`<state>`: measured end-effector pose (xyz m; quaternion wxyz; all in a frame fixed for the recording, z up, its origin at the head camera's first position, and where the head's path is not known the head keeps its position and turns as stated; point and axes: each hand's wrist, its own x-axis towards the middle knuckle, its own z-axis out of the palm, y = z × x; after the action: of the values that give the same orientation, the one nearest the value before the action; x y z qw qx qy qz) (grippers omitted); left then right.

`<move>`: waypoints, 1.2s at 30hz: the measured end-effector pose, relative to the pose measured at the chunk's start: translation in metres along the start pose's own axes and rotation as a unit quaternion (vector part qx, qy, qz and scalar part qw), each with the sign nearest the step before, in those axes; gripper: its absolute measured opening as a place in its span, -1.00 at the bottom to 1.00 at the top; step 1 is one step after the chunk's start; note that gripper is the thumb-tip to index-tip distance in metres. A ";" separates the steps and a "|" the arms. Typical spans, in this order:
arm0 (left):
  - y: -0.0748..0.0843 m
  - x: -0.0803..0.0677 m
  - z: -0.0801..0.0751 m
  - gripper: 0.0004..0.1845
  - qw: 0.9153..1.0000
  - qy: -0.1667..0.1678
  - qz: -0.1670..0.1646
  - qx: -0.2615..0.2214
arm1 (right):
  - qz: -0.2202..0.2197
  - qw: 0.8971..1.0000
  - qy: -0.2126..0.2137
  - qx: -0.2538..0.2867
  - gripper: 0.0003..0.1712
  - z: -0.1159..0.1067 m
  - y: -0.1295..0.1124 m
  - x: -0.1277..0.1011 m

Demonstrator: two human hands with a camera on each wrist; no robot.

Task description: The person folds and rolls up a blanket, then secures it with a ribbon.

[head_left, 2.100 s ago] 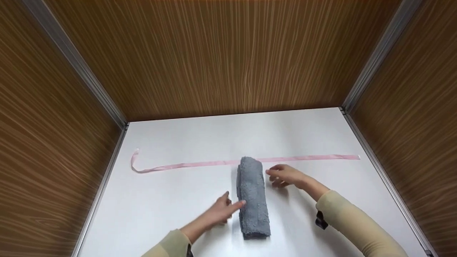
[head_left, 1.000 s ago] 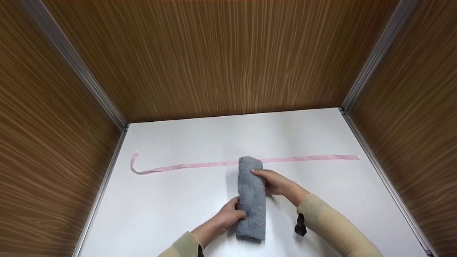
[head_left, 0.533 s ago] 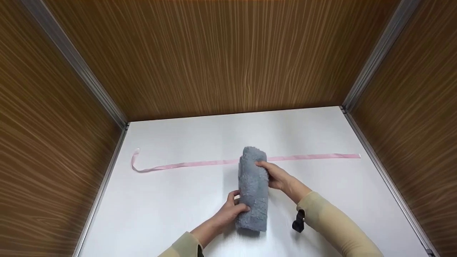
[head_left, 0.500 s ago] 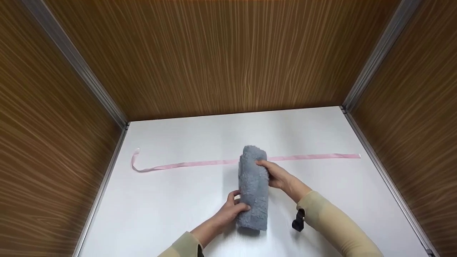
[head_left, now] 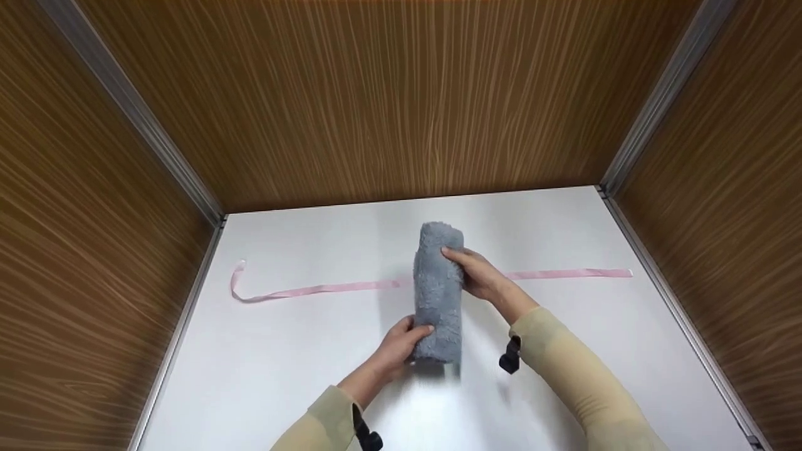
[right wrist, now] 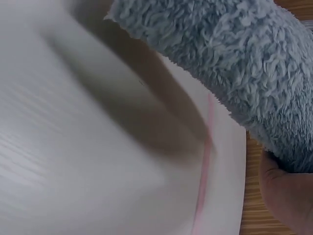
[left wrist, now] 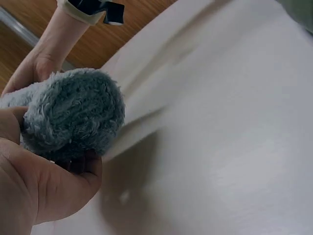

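Note:
A fluffy blue-grey rolled-up towel (head_left: 438,294) is held up off the white table, with its shadow spread below it. My left hand (head_left: 396,344) grips the near part from the left side, thumb on top. Farther up, my right hand (head_left: 481,275) holds the far part from the right, thumb over the upper face. The left wrist view shows the coiled end of the towel (left wrist: 78,110), with curled fingers under it. Behind the roll a pink ribbon (head_left: 344,288) lies across the table, its middle hidden by the towel and my right hand.
The white tabletop (head_left: 282,363) is enclosed by wood-grain panels (head_left: 401,106) at the back and both sides. Metal rails (head_left: 150,144) run up the corners. A small black camera mount hangs from each sleeve cuff.
Both hands first reached for the towel lying on the table, then took hold of it. They have since lifted it and moved it away toward the back, over the ribbon.

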<state>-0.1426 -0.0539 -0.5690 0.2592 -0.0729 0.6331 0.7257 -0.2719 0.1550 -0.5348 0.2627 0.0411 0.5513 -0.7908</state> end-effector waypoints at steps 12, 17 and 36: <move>0.008 0.039 -0.014 -0.42 0.999 0.022 0.028 -0.033 | -0.093 0.991 0.047 -0.080 -0.10 -0.004 0.020 0.012; 0.007 0.048 -0.016 -0.40 0.999 0.020 0.023 -0.018 | -0.147 0.981 0.057 -0.117 -0.16 -0.005 0.034 0.013; 0.005 0.050 -0.021 -0.11 0.962 0.087 0.071 0.250 | -0.125 0.941 0.076 -0.306 -0.36 -0.011 0.062 0.012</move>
<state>-0.1921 -0.0605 -0.5905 0.1609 -0.0236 0.8178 0.5520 -0.2555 0.1445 -0.5961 0.1189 -0.0513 0.7859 -0.6047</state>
